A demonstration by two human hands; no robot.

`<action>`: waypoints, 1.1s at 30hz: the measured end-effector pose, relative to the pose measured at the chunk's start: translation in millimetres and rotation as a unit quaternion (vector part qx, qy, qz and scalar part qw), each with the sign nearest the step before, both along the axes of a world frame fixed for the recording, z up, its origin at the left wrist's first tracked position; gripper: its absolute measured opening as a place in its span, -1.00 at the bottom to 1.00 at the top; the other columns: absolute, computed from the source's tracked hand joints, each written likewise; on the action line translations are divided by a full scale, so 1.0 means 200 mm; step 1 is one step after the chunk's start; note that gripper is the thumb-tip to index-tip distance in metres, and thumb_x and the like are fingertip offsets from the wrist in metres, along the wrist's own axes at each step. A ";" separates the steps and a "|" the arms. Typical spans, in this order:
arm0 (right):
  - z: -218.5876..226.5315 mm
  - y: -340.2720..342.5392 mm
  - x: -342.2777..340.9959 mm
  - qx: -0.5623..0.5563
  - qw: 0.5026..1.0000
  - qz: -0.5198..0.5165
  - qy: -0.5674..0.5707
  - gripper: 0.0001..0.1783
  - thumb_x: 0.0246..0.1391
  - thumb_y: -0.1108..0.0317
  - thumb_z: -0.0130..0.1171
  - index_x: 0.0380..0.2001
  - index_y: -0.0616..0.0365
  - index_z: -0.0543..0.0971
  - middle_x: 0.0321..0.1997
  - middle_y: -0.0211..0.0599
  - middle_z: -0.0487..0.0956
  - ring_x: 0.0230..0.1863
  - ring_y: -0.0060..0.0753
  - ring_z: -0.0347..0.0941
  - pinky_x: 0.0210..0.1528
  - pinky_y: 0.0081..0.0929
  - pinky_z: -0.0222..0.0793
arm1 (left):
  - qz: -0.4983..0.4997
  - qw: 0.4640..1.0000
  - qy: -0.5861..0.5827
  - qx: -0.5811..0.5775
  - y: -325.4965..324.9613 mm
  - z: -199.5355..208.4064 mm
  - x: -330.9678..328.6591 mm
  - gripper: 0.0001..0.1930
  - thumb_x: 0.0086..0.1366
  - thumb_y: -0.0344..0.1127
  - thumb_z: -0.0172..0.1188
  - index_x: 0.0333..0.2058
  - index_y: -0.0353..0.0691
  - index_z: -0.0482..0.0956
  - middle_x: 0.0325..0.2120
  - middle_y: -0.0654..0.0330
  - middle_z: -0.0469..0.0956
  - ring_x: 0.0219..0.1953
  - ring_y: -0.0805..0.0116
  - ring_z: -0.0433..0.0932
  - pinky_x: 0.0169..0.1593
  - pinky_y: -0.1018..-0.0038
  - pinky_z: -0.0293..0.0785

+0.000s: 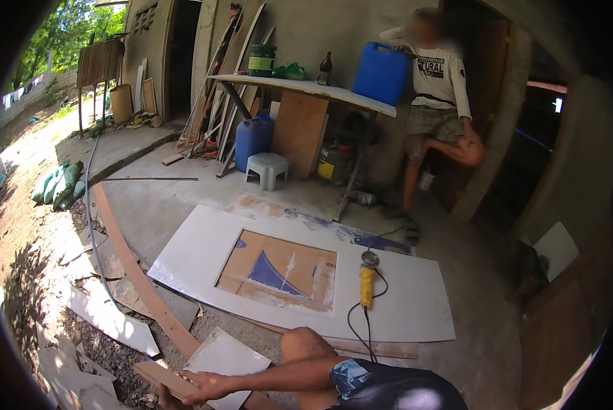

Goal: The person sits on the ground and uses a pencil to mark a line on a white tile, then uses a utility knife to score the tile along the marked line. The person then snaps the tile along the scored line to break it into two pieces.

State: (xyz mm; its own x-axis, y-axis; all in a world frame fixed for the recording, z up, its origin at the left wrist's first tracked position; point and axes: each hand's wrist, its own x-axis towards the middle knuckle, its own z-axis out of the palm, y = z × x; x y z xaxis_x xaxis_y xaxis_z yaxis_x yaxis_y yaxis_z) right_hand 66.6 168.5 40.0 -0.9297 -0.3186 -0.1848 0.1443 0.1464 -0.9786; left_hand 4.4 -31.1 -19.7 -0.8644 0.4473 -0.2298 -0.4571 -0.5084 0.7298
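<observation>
At the lower edge, my right hand [207, 387] is closed on the near end of a flat tan rectangular piece [166, 380], whose material I cannot make out. My left hand [170, 398] is at the underside of the same piece, mostly cut off by the picture's edge. Beneath my right forearm lies a pale square tile [226, 357]. Farther off, a yellow angle grinder [366, 287] rests on a large white panel [402, 301], its black cord trailing toward me. Printed cardboard [286, 270] shows in the panel's rectangular cutout.
A long brown wooden strip [132, 263] runs along the slab edge beside broken tile pieces [115, 321] and a hose [90, 198]. Behind are a table [300, 87], a blue jerrycan [380, 72] and a grey stool [266, 167]. Another person [433, 89] leans near the doorway.
</observation>
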 end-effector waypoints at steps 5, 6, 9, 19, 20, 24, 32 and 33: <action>-0.08 0.04 0.01 0.017 0.999 -0.049 -0.001 0.19 0.13 -0.30 0.42 0.52 0.22 0.10 -0.01 0.11 0.72 -0.10 -0.13 0.75 -0.04 -0.26 0.67 | -0.079 0.992 -0.027 -0.099 -0.02 -0.09 -0.02 -0.06 0.44 0.28 0.23 0.53 -0.27 0.17 0.45 0.06 0.31 0.45 0.01 0.31 0.44 -0.04 0.30; -0.07 0.02 0.01 0.009 0.999 -0.048 -0.002 0.17 0.13 -0.30 0.42 0.51 0.21 0.12 -0.03 0.09 0.73 -0.11 -0.13 0.76 -0.04 -0.26 0.67 | -0.071 0.991 -0.023 -0.108 -0.02 -0.10 -0.02 -0.05 0.43 0.29 0.24 0.52 -0.27 0.19 0.44 0.04 0.33 0.44 0.01 0.32 0.44 -0.03 0.30; -0.02 -0.01 0.02 -0.014 0.999 -0.045 0.005 0.16 0.13 -0.30 0.42 0.51 0.22 0.14 -0.07 0.09 0.73 -0.13 -0.12 0.75 -0.05 -0.27 0.66 | -0.067 0.991 -0.018 -0.115 -0.06 -0.16 -0.04 -0.04 0.40 0.33 0.25 0.49 -0.29 0.24 0.42 0.02 0.36 0.43 0.00 0.35 0.44 -0.02 0.30; -0.01 0.02 0.03 0.070 0.994 -0.051 0.059 0.16 0.05 -0.26 0.47 0.45 0.33 0.24 0.00 0.18 0.69 -0.02 -0.02 0.72 0.01 -0.22 0.62 | -0.105 0.991 0.020 -0.083 -0.02 -0.08 0.02 -0.06 0.36 0.34 0.25 0.45 -0.28 0.30 0.40 0.03 0.39 0.43 0.01 0.36 0.45 -0.05 0.31; -0.04 0.02 0.02 0.074 0.994 -0.049 0.066 0.16 0.04 -0.27 0.48 0.44 0.34 0.26 0.01 0.18 0.69 0.00 -0.02 0.71 0.03 -0.22 0.62 | -0.105 0.990 0.024 -0.085 -0.02 -0.08 0.02 -0.06 0.36 0.34 0.25 0.45 -0.28 0.31 0.40 0.03 0.39 0.43 0.01 0.36 0.45 -0.06 0.31; -0.01 0.02 0.02 0.063 0.996 -0.027 0.055 0.14 0.07 -0.27 0.48 0.45 0.31 0.26 0.07 0.15 0.67 0.06 -0.04 0.68 0.09 -0.22 0.60 | -0.086 0.993 0.009 -0.079 -0.04 -0.11 -0.01 -0.08 0.37 0.35 0.23 0.44 -0.28 0.33 0.37 0.02 0.44 0.42 0.01 0.39 0.44 -0.06 0.32; 0.08 0.06 0.03 -0.014 0.999 0.033 -0.035 0.11 0.14 -0.23 0.47 0.50 0.21 0.23 0.20 0.07 0.63 0.19 -0.12 0.64 0.22 -0.22 0.57 | -0.057 0.994 0.023 -0.085 -0.06 -0.17 -0.01 -0.24 0.45 0.20 0.23 0.37 -0.28 0.41 0.28 0.06 0.50 0.33 0.08 0.45 0.43 0.02 0.30; 0.07 0.06 0.02 -0.015 0.999 0.036 -0.033 0.10 0.14 -0.22 0.47 0.51 0.20 0.22 0.22 0.06 0.62 0.20 -0.13 0.63 0.23 -0.22 0.56 | -0.036 0.994 0.016 -0.105 -0.07 -0.19 -0.02 -0.28 0.45 0.16 0.24 0.35 -0.27 0.42 0.26 0.07 0.50 0.32 0.10 0.46 0.43 0.04 0.29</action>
